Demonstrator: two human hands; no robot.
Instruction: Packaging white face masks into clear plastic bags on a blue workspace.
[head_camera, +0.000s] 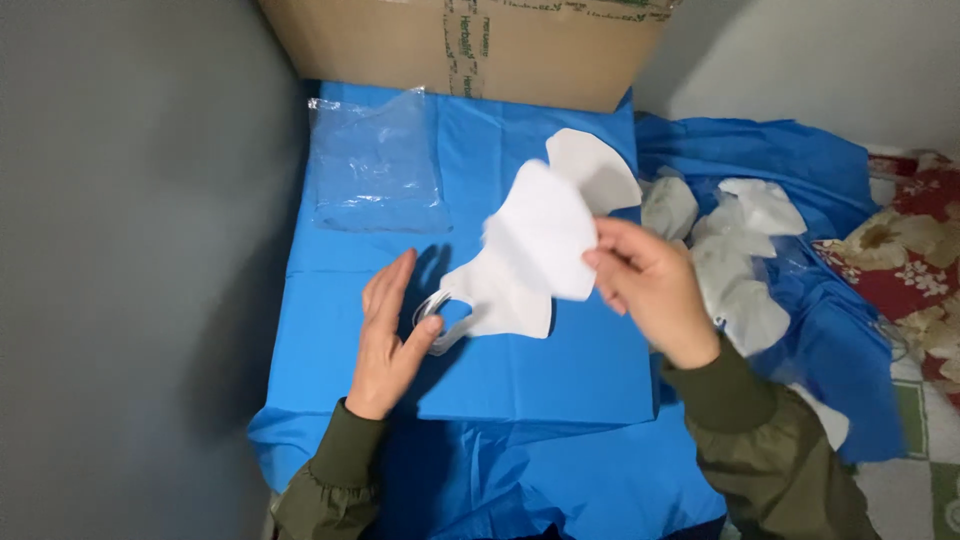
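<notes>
Hands (650, 285) over blue-draped surface (540, 370)

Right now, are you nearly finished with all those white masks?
Not nearly. One clear plastic bag lies flat on the blue cloth, and I can't tell if it holds masks. In hand: the right hand lifts a white mask, the left hand touches its ear loop. Left: a pile of loose masks waits at the right.

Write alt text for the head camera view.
A right hand lifts a white face mask over a blue cloth while the left hand touches its ear loop. More masks lie at right; a clear plastic bag and cardboard box behind.
</notes>
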